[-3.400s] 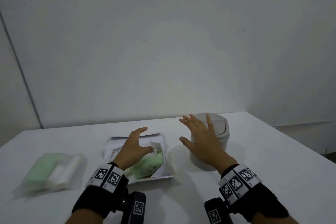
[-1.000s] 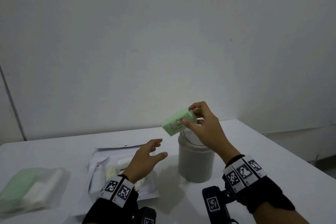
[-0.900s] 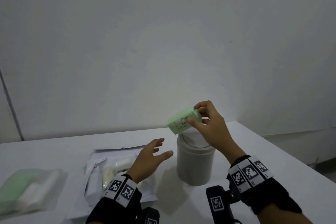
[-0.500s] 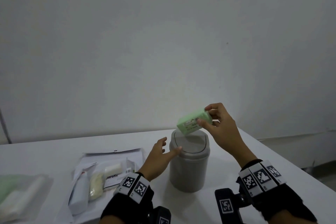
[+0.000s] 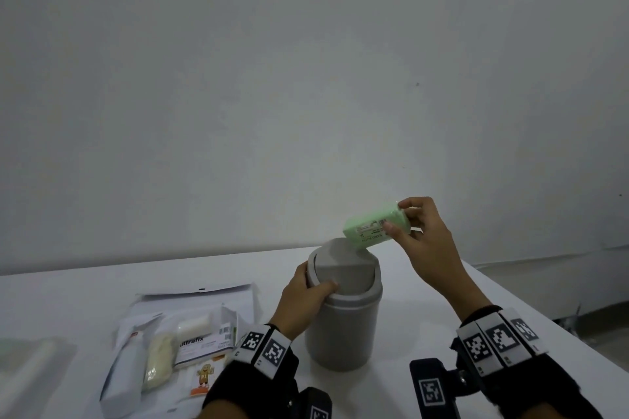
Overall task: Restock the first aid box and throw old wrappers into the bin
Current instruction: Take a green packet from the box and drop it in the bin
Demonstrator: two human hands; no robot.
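Gripping green packet (image 5: 376,229) above bin (image 5: 343,313), hands (image 5: 427,241) raised.

Your right hand (image 5: 425,241) grips a pale green packet (image 5: 376,225) in smooth, faintly glossy wrap. The bin (image 5: 343,320) is matt grey plastic; the table (image 5: 442,309) smooth matt white; the pouch (image 5: 190,296) clear, glossy film.

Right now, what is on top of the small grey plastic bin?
The grey bin wears its swing lid. The left hand grips its rim, thumb on the lid. The right hand holds a green packet just above. The lid hides the bin's inside.
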